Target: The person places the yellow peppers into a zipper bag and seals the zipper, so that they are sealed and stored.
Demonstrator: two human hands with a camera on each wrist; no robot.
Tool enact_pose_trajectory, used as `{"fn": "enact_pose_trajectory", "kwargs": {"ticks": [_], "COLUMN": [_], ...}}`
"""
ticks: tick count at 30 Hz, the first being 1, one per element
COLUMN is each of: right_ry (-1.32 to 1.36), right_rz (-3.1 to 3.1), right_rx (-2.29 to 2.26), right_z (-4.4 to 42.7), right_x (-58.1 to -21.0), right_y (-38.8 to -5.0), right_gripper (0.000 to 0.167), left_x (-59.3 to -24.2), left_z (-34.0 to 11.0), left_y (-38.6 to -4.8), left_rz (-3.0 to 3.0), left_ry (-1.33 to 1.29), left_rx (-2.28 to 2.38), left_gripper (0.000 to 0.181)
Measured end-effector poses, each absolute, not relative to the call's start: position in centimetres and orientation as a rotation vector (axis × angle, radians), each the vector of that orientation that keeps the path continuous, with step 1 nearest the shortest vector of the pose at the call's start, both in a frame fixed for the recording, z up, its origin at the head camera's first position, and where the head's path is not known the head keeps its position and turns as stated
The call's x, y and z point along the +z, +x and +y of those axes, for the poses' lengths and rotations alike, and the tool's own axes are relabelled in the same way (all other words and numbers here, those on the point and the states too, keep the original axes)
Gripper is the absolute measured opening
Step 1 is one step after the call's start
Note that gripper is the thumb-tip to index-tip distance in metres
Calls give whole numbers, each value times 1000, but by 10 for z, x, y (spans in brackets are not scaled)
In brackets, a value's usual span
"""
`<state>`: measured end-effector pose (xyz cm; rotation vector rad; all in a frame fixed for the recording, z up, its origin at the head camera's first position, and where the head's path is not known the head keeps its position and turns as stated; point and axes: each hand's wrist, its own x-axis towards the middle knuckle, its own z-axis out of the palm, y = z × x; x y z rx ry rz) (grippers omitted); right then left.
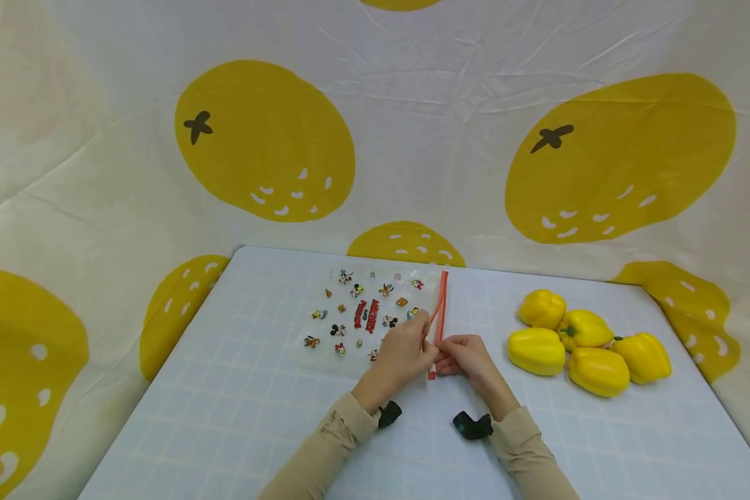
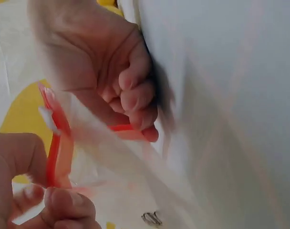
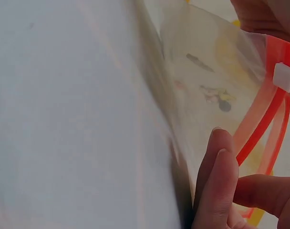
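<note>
A clear zip bag (image 1: 364, 316) with small cartoon prints lies flat on the table, its red-edged opening (image 1: 443, 292) facing right. My left hand (image 1: 400, 354) pinches the red edge near its lower end; in the left wrist view, thumb and fingers of the left hand (image 2: 14, 155) hold that strip. Beside it, my right hand (image 1: 473, 361) grips the edge close to the bag's lower corner. Seen from the right wrist, the two red strips stand apart above the right hand (image 3: 216, 186), and a white slider (image 3: 284, 77) sits on one strip near the left hand (image 3: 269, 16).
Several yellow bell peppers (image 1: 598, 371) are grouped on the right of the table, beyond my right hand. The table (image 1: 212, 389) has a pale checked cover. Behind it hangs a white cloth (image 1: 425, 167) with large yellow fruit prints.
</note>
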<state>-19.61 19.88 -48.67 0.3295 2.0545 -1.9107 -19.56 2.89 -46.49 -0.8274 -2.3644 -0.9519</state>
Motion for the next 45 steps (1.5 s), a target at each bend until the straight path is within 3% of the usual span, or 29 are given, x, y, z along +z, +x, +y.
{"fn": "enact_pose_trajectory", "kwargs": {"ticks": [5, 13, 20, 25, 34, 45], "right_ry": [313, 288, 335, 365, 396, 416], "right_rz": [2038, 2011, 2052, 2108, 2170, 2119], "right_rx": [-1922, -1948, -1938, -1906, -1857, -1919], "right_z": [199, 199, 199, 200, 199, 198], "right_x": [-487, -485, -485, -487, -491, -487], "right_y": [-197, -195, -194, -195, -196, -195], "right_gripper": [25, 23, 25, 26, 23, 25], "left_x": [-460, -451, -437, -436, -435, -453], "left_z": [21, 5, 9, 16, 18, 33], "left_y": [-199, -204, -196, -191, -187, -178], "left_rz": [-2629, -2910, -2534, -2442, -2894, -2761], "left_ry": [-890, -989, -1116, -1085, -1065, -811], "left_rx": [-1041, -730, -479, -406, -471, -438], "left_gripper": [5, 29, 22, 20, 28, 19]}}
